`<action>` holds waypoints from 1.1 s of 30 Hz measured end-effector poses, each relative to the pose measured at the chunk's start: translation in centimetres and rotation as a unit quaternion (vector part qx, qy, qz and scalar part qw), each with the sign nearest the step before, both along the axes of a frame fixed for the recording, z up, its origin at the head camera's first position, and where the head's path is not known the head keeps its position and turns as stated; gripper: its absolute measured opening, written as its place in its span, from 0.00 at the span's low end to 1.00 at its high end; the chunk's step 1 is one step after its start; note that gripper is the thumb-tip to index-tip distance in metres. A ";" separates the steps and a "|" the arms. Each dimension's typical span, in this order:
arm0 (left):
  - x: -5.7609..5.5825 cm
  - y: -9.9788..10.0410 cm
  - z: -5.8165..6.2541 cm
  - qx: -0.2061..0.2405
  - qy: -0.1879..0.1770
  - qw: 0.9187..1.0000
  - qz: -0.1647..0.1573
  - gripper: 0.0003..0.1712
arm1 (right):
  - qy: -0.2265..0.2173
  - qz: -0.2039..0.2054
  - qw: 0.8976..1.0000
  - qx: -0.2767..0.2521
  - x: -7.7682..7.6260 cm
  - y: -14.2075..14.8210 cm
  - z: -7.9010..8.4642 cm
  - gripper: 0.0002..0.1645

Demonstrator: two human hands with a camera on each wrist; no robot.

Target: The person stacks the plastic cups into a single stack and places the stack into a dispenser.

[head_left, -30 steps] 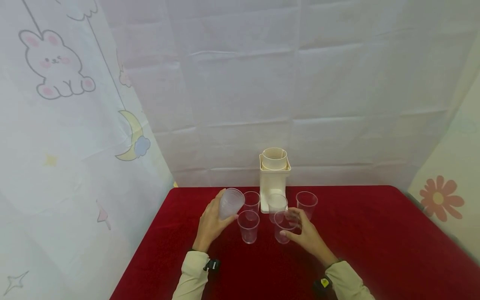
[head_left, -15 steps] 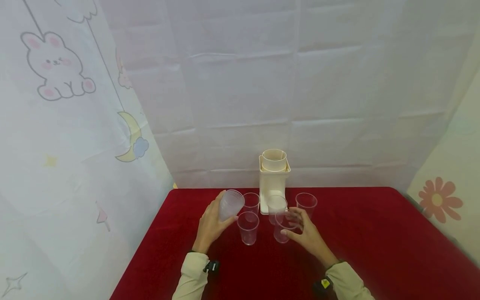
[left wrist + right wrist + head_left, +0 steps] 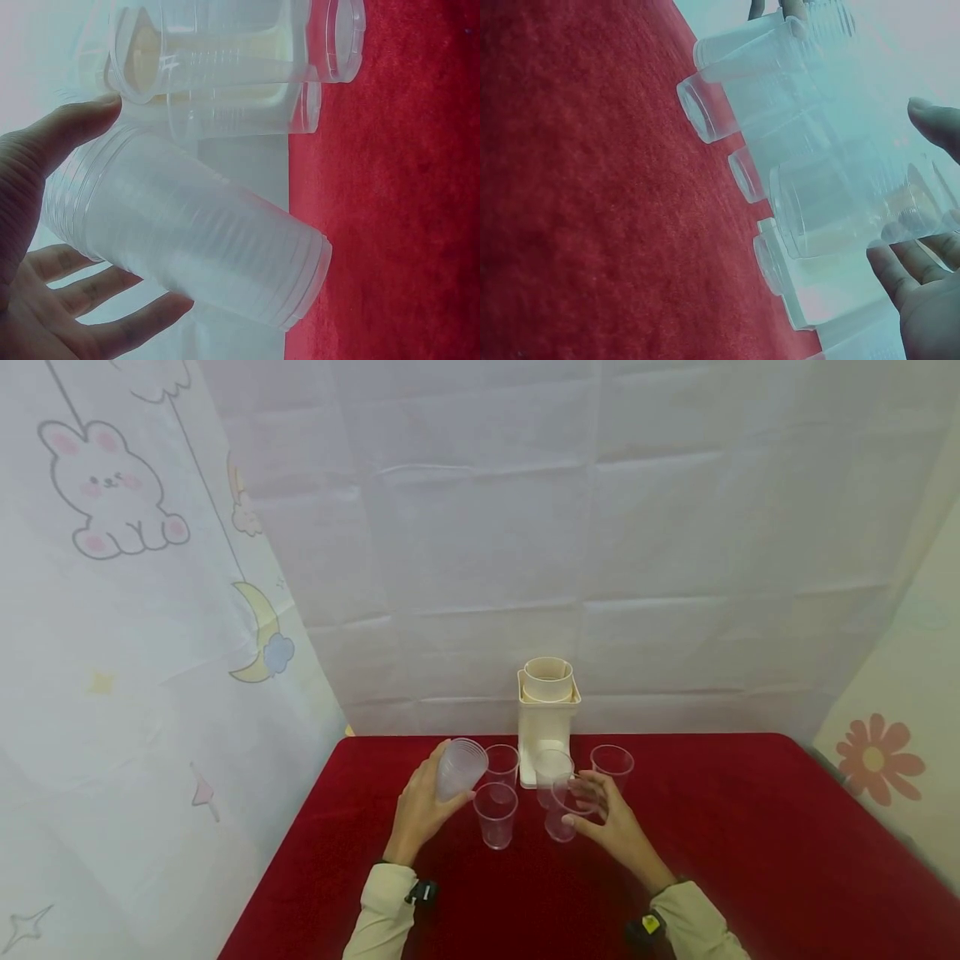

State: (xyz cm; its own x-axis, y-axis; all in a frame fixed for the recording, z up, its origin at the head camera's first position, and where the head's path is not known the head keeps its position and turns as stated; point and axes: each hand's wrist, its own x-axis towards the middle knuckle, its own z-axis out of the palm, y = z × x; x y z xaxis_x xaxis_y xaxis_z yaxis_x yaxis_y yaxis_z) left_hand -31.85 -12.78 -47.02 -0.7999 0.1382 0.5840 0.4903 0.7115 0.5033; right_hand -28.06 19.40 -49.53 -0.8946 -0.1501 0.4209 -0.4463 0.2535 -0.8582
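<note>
My left hand (image 3: 420, 810) grips a nested stack of clear plastic cups (image 3: 461, 770), tilted with the rims toward me. In the left wrist view the stack (image 3: 202, 225) lies between thumb and fingers, its bottom over the red cloth. With thumb and fingers near the rim, my right hand (image 3: 617, 831) holds a single clear plastic cup (image 3: 560, 827), leaning with its mouth to the right. That cup (image 3: 817, 206) looks empty in the right wrist view. Between the hands stands a clear cup (image 3: 497, 818); behind are others, including one (image 3: 502, 768) beside the stack.
A cream-coloured holder (image 3: 546, 727) with a round open tube on top stands at the back of the red-covered table (image 3: 712, 827). Another clear cup (image 3: 554, 768) stands before it, and one more (image 3: 612, 762) just right. A white cloth wall (image 3: 465, 568) rises behind.
The cup in my right hand has tilted a little further, its bottom shifting slightly left and up. The left hand and its stack stay nearly still.
</note>
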 end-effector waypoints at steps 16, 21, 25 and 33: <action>-0.2 0.1 -0.1 -0.005 -0.005 1.000 0.002 0.51 | 0.026 0.017 0.999 -0.018 -0.2 0.3 0.4 0.43; -0.2 0.1 -0.2 -0.007 -0.004 1.000 0.004 0.51 | 0.033 0.027 0.999 -0.026 -0.1 0.4 0.7 0.43; -0.1 0.1 -0.2 -0.006 -0.010 1.000 0.007 0.51 | 0.035 0.032 0.998 -0.037 0.0 0.4 0.7 0.42; -0.2 0.2 -0.1 -0.008 -0.015 1.000 0.010 0.51 | 0.056 0.039 0.997 -0.047 -0.3 0.6 0.7 0.42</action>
State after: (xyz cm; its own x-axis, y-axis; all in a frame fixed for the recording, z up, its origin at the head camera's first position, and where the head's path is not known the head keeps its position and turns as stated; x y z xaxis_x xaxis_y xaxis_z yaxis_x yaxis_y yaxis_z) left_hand -32.00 -12.61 -47.17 -0.8198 0.1309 0.5576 0.4609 0.7287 0.5066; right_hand -28.32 19.98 -48.87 -0.8289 -0.1721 0.5322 -0.5551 0.1358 -0.8207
